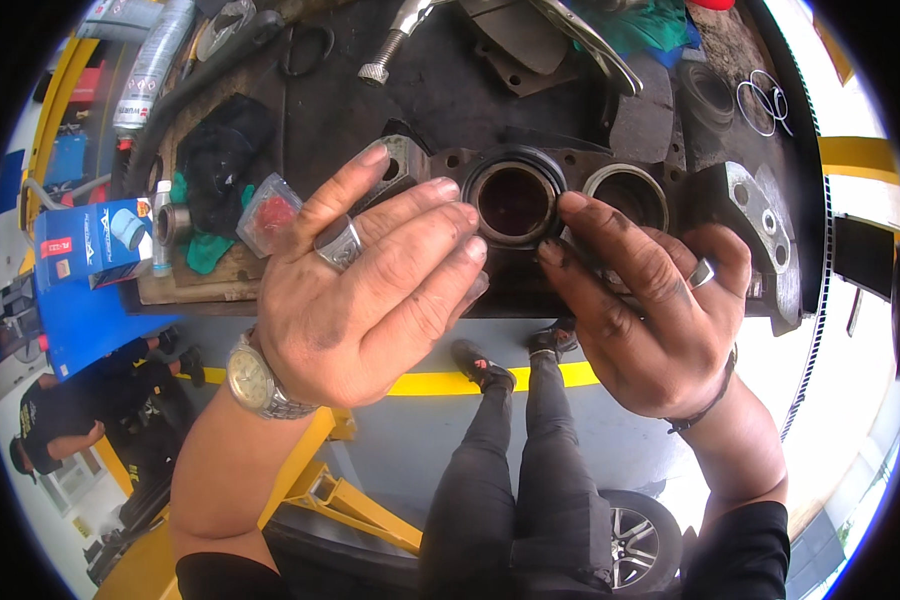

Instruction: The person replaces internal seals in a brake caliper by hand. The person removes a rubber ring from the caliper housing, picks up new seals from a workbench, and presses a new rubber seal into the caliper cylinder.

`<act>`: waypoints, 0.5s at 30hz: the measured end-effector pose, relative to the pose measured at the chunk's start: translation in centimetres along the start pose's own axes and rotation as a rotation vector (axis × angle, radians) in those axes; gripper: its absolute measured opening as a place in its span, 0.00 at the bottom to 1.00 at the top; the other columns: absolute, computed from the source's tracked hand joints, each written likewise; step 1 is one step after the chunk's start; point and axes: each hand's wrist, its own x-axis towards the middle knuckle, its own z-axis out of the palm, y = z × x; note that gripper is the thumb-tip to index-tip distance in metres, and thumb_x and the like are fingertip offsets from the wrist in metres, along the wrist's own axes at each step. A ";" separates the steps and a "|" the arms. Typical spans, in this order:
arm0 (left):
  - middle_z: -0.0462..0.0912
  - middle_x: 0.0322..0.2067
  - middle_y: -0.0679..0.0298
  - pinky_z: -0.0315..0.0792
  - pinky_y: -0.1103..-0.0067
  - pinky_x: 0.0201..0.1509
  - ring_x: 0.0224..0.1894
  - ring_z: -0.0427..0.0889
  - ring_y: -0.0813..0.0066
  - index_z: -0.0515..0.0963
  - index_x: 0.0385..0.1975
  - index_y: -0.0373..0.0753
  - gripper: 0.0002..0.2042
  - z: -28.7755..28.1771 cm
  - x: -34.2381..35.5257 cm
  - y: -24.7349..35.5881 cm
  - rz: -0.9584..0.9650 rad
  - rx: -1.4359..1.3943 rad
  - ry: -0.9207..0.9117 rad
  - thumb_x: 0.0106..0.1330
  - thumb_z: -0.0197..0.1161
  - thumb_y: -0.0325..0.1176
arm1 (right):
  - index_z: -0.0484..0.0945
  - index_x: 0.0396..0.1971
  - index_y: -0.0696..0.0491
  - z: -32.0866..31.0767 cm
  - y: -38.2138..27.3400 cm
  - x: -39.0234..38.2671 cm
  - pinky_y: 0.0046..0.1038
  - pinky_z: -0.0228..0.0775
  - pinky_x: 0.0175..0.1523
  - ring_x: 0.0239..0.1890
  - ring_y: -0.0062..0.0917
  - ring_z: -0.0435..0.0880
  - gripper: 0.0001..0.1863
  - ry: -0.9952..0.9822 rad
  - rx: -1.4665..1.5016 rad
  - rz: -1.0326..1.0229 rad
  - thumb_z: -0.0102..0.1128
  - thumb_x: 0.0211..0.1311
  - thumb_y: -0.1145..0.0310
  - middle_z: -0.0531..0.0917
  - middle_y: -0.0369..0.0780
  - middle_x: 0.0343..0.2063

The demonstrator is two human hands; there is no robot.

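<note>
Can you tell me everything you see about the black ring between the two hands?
The black ring is round and looks like rubber, with no break showing. It faces the camera, around the brownish metal rim of a dark round hole. Fingertips of the left hand are at its left edge, the right hand's at its right; how firmly they press I can't tell.

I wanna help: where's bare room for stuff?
The dark table patch between the black cloth and shiny tool looks bare. It's crowded around the flat plate, and at the black ring between the left hand and right hand.
</note>
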 end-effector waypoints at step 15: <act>0.78 0.39 0.62 0.71 0.53 0.64 0.46 0.81 0.59 0.87 0.39 0.41 0.17 -0.2 0.5 -0.5 0.000 0.001 0.027 0.44 0.77 0.29 | 0.90 0.38 0.45 -0.8 -1.0 1.0 0.32 0.56 0.54 0.41 0.20 0.87 0.16 -0.047 0.031 0.107 0.75 0.46 0.75 0.85 0.39 0.53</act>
